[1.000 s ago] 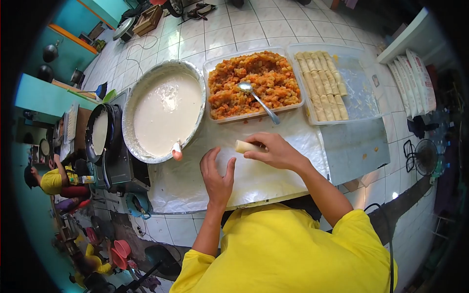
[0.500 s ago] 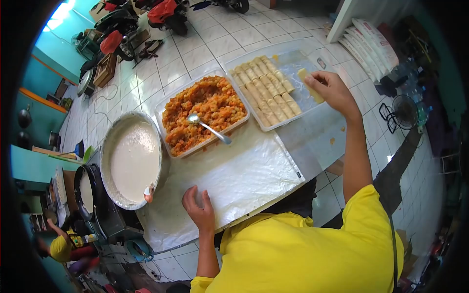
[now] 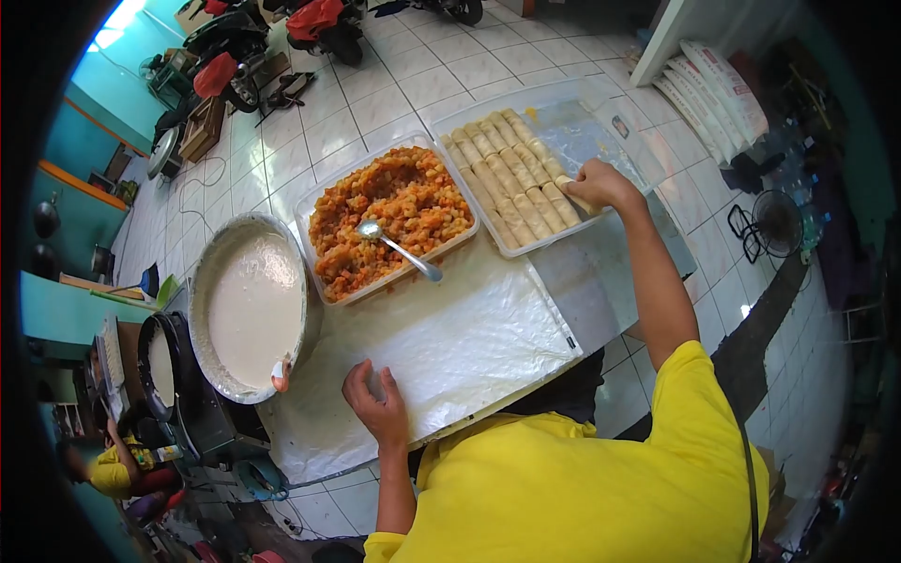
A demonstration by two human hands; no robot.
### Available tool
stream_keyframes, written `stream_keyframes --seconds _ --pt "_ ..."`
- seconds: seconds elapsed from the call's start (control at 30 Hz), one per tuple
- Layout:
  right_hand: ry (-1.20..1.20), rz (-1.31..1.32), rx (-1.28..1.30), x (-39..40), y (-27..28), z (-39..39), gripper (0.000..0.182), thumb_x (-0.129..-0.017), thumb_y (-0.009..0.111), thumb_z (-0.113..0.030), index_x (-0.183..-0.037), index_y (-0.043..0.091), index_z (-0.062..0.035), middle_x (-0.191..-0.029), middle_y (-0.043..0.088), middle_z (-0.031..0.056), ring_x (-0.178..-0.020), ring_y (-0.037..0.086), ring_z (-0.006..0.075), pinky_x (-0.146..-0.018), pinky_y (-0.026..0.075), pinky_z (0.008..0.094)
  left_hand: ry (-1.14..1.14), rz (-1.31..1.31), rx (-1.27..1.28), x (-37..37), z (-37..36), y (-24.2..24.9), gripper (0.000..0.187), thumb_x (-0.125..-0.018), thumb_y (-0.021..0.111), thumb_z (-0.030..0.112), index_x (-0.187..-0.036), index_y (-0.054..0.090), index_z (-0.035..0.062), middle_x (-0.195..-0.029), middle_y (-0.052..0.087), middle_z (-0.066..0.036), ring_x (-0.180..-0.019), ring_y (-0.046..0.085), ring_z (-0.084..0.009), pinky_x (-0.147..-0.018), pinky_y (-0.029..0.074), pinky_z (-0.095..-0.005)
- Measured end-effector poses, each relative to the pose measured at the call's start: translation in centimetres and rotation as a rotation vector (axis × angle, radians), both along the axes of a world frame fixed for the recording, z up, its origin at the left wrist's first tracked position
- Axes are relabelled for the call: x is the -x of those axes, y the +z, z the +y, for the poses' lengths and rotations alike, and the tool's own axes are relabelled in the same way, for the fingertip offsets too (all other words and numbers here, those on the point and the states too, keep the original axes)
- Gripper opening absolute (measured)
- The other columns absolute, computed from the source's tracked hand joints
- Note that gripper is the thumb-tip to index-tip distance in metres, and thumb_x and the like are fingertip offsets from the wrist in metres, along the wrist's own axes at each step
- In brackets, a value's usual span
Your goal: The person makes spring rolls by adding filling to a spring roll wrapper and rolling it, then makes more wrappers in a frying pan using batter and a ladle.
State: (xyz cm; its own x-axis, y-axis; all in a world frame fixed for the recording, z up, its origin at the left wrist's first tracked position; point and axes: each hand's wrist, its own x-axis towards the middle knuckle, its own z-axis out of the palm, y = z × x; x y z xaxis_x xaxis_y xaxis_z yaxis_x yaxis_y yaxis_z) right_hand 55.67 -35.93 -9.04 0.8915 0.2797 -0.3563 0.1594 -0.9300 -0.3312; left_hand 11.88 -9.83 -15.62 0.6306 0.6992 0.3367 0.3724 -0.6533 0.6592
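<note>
My right hand (image 3: pixel 608 186) is closed on a pale spring roll (image 3: pixel 579 201), lowered into the clear plastic container (image 3: pixel 648 155) beside rows of similar rolls (image 3: pixel 511 174). Part of the held roll is hidden by my fingers. Near the front edge of the table, my left hand (image 3: pixel 380 405) hovers over or rests on the plastic-covered work surface (image 3: pixel 469 328), fingers apart with nothing in them. Between the rolls and a large basin (image 3: pixel 199 352) of pale batter (image 3: pixel 253 310) stands a tub of chunky orange filling (image 3: pixel 375 192). A metal spoon (image 3: pixel 410 255) lies on the filling.
Left of the basin is a dark pan (image 3: pixel 150 375) with a pale layer inside. A person in a yellow top (image 3: pixel 111 474) is at the lower left. Beyond the table are motorcycles (image 3: pixel 324 28), stacked sacks (image 3: pixel 713 98) and a fan (image 3: pixel 777 223).
My right hand has moved down and left with the spring roll, from the container's bare side to the end of the rows. My left hand has barely shifted.
</note>
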Motion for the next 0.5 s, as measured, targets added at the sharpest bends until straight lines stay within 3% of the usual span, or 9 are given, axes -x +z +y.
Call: stream_keyframes --seconds 0.03,0.27,0.33,0.43,0.5 --pt "0.007 0.042 -0.029 0.1 -0.1 -0.2 0.048 -0.08 0.078 -0.042 -0.103 0.073 0.0003 -0.105 0.074 0.0244 -0.098 0.072 0.0356 -0.086 0.056 0.0416 -0.001 0.002 -0.004 -0.1 0.0 0.0 0.027 -0.092 0.07 0.008 -0.117 0.062 -0.0006 -0.116 0.063 -0.018 -0.112 0.056 -0.0372 -0.099 0.044 -0.0457" --pt "0.006 0.022 -0.091 1.0 -0.3 -0.5 0.043 -0.082 0.079 -0.039 -0.098 0.073 0.0 -0.101 0.074 0.0225 -0.096 0.072 0.0346 -0.085 0.055 0.0413 0.001 0.021 0.004 -0.2 0.0 0.1 0.028 -0.092 0.07 0.008 -0.117 0.062 -0.0009 -0.117 0.062 -0.018 -0.111 0.056 -0.0369 -0.099 0.044 -0.0452" --pt "0.024 -0.021 -0.081 1.0 -0.2 -0.3 0.04 -0.085 0.078 -0.037 -0.093 0.073 0.0017 -0.09 0.074 0.0189 -0.083 0.071 0.0278 -0.075 0.054 0.0384 -0.002 0.016 0.0 -0.2 0.0 0.0 0.028 -0.092 0.07 0.009 -0.117 0.062 -0.001 -0.117 0.062 -0.018 -0.112 0.056 -0.0366 -0.099 0.045 -0.0448" --pt "-0.015 -0.022 -0.094 1.3 0.0 0.0 0.038 -0.084 0.079 -0.036 -0.094 0.073 0.0 -0.096 0.074 0.0217 -0.092 0.072 0.0344 -0.082 0.055 0.0419 0.004 0.015 0.003 -0.2 0.0 0.1 0.028 -0.092 0.07 0.009 -0.117 0.062 -0.0011 -0.117 0.062 -0.018 -0.112 0.056 -0.0365 -0.099 0.045 -0.0446" --pt "-0.009 -0.024 -0.088 1.6 0.2 0.0 0.038 -0.084 0.079 -0.036 -0.093 0.073 0.0 -0.095 0.074 0.0215 -0.091 0.072 0.0345 -0.081 0.056 0.042 0.003 0.012 0.007 -0.2 0.0 0.1 0.028 -0.092 0.07 0.009 -0.117 0.062 -0.0012 -0.117 0.062 -0.018 -0.112 0.056 -0.0366 -0.099 0.045 -0.0447"
